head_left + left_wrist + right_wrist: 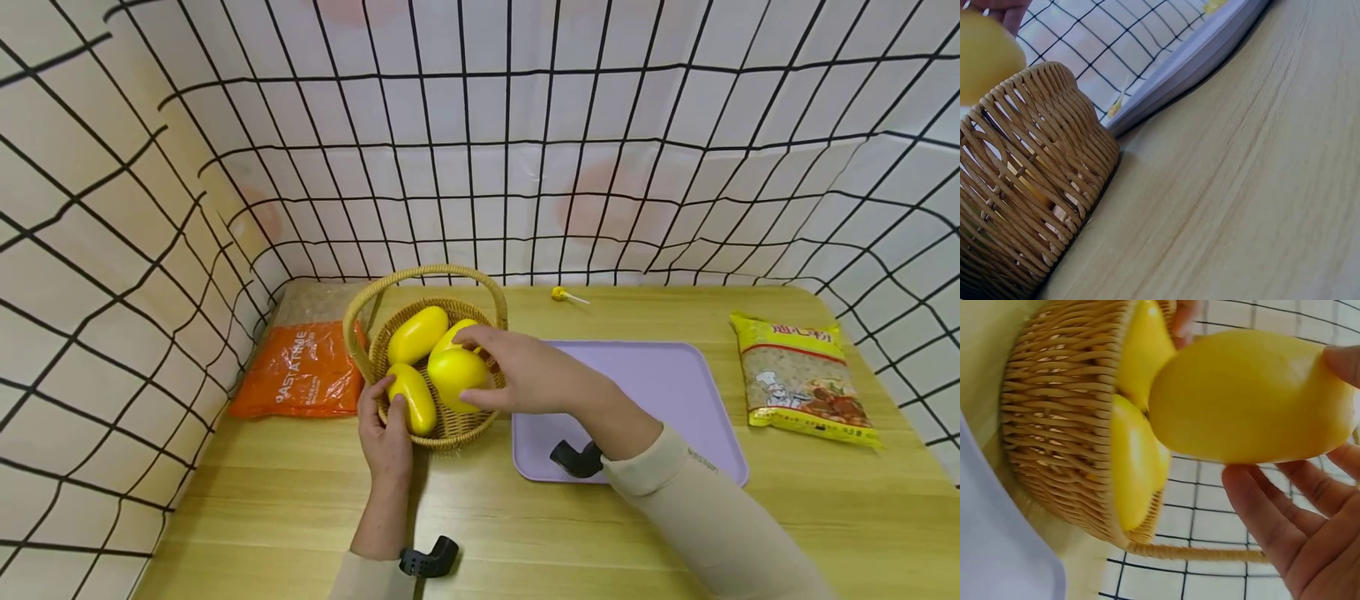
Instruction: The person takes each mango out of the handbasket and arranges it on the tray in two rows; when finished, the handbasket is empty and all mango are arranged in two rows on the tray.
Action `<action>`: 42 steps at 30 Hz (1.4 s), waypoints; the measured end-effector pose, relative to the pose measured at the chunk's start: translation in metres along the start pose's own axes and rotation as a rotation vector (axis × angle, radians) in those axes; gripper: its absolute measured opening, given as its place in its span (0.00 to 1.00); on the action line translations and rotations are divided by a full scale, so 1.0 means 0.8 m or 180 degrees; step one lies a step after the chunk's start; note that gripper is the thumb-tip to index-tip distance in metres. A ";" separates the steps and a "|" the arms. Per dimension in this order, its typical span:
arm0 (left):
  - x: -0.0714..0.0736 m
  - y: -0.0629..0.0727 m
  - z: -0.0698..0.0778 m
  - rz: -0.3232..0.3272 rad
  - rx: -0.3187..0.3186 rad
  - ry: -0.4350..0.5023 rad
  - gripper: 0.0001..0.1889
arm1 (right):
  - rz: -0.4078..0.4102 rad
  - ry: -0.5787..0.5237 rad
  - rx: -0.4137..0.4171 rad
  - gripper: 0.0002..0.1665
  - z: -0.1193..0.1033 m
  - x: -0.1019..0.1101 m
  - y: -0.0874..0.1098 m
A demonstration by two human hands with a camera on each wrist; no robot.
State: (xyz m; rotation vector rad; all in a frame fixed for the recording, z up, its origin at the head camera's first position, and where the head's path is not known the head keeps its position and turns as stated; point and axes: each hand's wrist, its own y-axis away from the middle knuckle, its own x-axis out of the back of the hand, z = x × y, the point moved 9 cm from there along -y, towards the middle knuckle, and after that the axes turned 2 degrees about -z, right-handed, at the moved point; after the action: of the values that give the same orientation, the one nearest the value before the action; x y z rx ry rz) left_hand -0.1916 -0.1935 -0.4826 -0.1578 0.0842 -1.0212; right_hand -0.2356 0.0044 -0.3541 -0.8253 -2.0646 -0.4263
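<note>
My right hand point(525, 371) pinches a yellow mango point(1241, 397) between thumb and fingers, over the right side of a wicker basket point(1063, 412). In the right wrist view the held mango is lifted past the rim, fingertips on its side and thumb on its end. Three more mangoes lie in the basket, one at the back left point(417, 335), one at the front left point(414, 402), and one partly hidden behind the right hand. My left hand point(387, 437) grips the basket's front-left rim, close to the front mango. The basket's arched handle point(431, 271) stands upright.
A lilac tray point(660, 375) lies right of the basket, beneath my right forearm. Left of the basket is an orange packet point(307, 371); a yellow food packet point(806, 379) lies far right. A yellow lollipop point(560, 293) rests near the back. Black wire grid point(510, 146) encloses the table's back and sides.
</note>
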 end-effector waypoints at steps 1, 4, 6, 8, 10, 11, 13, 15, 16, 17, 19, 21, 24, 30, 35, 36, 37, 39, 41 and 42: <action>0.000 0.000 -0.001 -0.0005 0.0015 0.0013 0.16 | 0.0018 -0.0118 -0.0024 0.43 0.002 0.003 0.005; -0.002 0.000 -0.003 -0.0016 0.0051 0.0056 0.15 | 0.0097 -0.0500 -0.0056 0.44 0.009 0.011 0.021; -0.002 0.000 -0.003 -0.0016 0.0063 0.0076 0.15 | 0.0205 -0.0702 -0.0026 0.42 0.014 0.017 0.034; -0.002 0.000 -0.003 -0.0012 0.0063 0.0077 0.15 | 0.0339 -0.0845 0.0013 0.39 0.019 0.023 0.046; -0.002 0.001 -0.003 -0.0010 0.0059 0.0071 0.15 | 0.0484 -0.0945 0.0037 0.35 0.025 0.029 0.058; -0.002 0.001 -0.003 -0.0005 0.0058 0.0063 0.15 | 0.0520 -0.1044 -0.0015 0.33 0.030 0.030 0.064; -0.002 0.001 -0.003 0.0002 0.0049 0.0053 0.15 | 0.0571 -0.1254 -0.0127 0.32 0.040 0.030 0.076; -0.002 0.001 -0.003 0.0007 0.0046 0.0046 0.15 | 0.0609 -0.1448 -0.0215 0.31 0.051 0.028 0.088; -0.002 0.002 -0.003 0.0010 0.0051 0.0043 0.15 | 0.0634 -0.1515 -0.0246 0.31 0.056 0.028 0.095; -0.003 0.002 -0.003 0.0014 0.0054 0.0042 0.15 | 0.0661 -0.1551 -0.0260 0.30 0.062 0.027 0.102; -0.003 0.002 -0.003 0.0016 0.0054 0.0031 0.15 | 0.0758 -0.1565 -0.0244 0.30 0.073 0.028 0.115; -0.003 0.002 -0.003 0.0019 0.0050 0.0026 0.15 | 0.0886 -0.1558 -0.0214 0.29 0.086 0.029 0.128; -0.002 0.001 -0.002 0.0021 0.0042 0.0019 0.15 | 0.1070 -0.1665 -0.0316 0.26 0.109 0.028 0.144; -0.001 0.001 -0.004 0.0010 0.0056 0.0024 0.15 | 0.1315 -0.1954 -0.0653 0.28 0.141 0.019 0.157; 0.000 0.001 -0.004 0.0033 0.0048 0.0046 0.15 | 0.1487 -0.2705 -0.0887 0.36 0.153 0.003 0.146; 0.001 0.001 -0.004 0.0044 0.0041 0.0051 0.15 | 0.1566 -0.2877 -0.0945 0.35 0.156 -0.001 0.142; 0.001 0.001 -0.003 0.0056 0.0038 0.0058 0.15 | 0.1655 -0.3020 -0.1015 0.35 0.159 -0.004 0.137; 0.002 0.001 -0.002 0.0067 0.0030 0.0063 0.15 | 0.1880 -0.3253 -0.1128 0.34 0.164 -0.010 0.128; 0.001 0.000 -0.002 0.0061 0.0039 0.0054 0.15 | 0.2109 -0.3403 -0.1244 0.34 0.168 -0.016 0.119; 0.001 0.000 -0.002 0.0056 0.0044 0.0051 0.15 | 0.2201 -0.3418 -0.1294 0.34 0.170 -0.018 0.115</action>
State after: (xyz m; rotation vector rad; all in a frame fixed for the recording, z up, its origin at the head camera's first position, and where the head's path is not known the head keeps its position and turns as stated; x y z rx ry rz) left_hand -0.1914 -0.1941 -0.4845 -0.1362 0.0929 -1.0055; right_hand -0.2465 0.1417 -0.4446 -2.2874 -2.3956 0.0374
